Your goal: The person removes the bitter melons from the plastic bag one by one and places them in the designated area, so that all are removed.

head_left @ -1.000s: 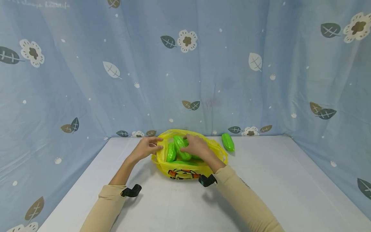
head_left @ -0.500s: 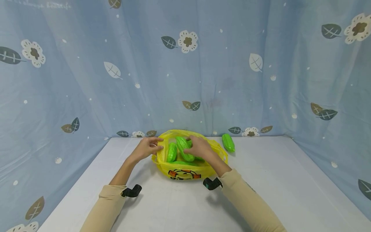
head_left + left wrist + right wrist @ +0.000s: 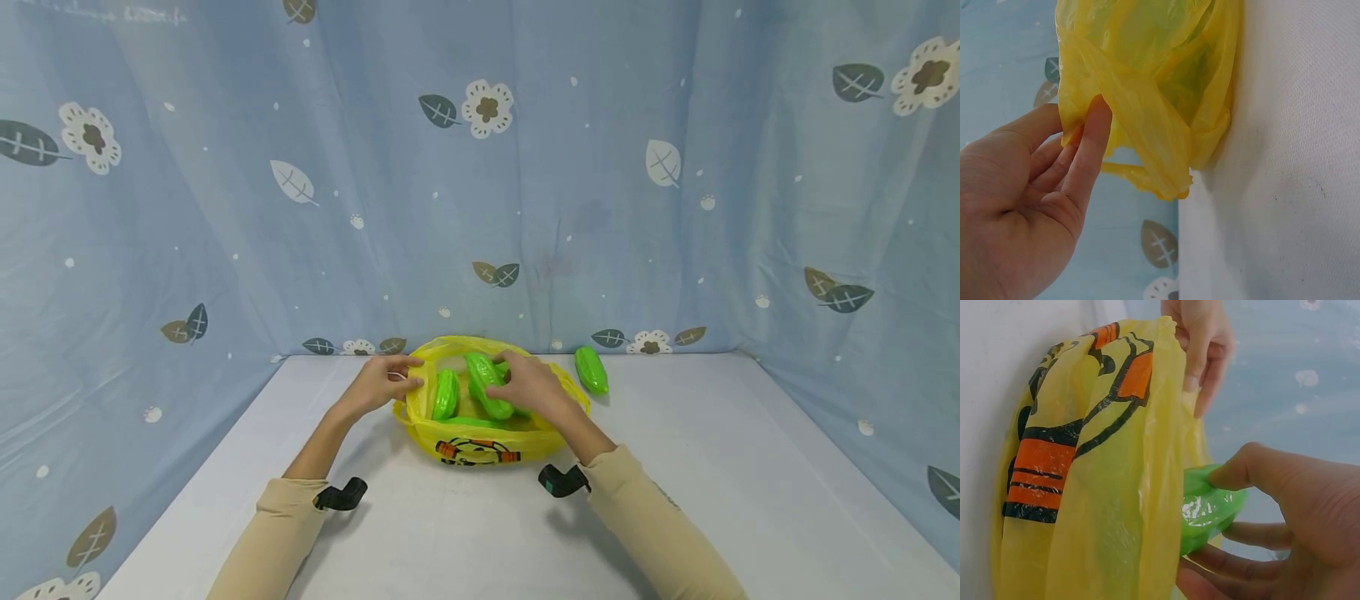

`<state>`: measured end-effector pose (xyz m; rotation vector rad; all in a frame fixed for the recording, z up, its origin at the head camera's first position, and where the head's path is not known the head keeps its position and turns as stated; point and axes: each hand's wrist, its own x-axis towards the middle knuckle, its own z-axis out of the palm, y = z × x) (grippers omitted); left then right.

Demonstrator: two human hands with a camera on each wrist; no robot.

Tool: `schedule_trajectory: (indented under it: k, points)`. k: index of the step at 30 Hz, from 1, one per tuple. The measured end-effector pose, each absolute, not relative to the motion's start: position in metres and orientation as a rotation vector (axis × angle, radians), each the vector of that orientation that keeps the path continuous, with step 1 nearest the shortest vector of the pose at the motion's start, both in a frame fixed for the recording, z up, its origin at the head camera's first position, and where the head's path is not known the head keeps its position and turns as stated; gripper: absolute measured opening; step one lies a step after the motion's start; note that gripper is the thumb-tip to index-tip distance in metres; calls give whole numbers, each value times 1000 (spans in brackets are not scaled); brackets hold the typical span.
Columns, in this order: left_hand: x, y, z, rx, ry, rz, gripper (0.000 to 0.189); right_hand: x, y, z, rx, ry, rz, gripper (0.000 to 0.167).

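My left hand (image 3: 381,387) pinches the left rim of a yellow plastic bag (image 3: 536,448) between thumb and fingers, keeping its mouth spread. In the left wrist view the thin film of the bag (image 3: 1141,119) folds around the fingertips. My right hand (image 3: 534,388) grips a glossy, ridged green toy cucumber (image 3: 482,382) inside the bag opening, thumb on one side and fingers on the other. The right wrist view shows this toy cucumber (image 3: 1210,506) partly hidden behind the bag's wall. Another toy cucumber (image 3: 446,395) stands at the left within the bag, and more green shows low down.
One more green toy cucumber (image 3: 592,371) lies on the white table (image 3: 720,450) to the right of the bag, near the back edge. A blue curtain (image 3: 585,208) with leaves and flowers hangs behind and at both sides.
My right hand has moved right within the bag mouth, carrying the gripped toy cucumber along with it. My left hand keeps its hold on the rim.
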<state>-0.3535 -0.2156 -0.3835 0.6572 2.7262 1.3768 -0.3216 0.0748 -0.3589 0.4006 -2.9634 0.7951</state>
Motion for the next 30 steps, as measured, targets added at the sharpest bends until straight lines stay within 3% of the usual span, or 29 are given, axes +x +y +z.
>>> schedule_trajectory:
  k: [30]
  points:
    - [-352, -214, -381, 648, 2730, 1375, 40, -318, 97, -354, 422, -2895, 918, 56]
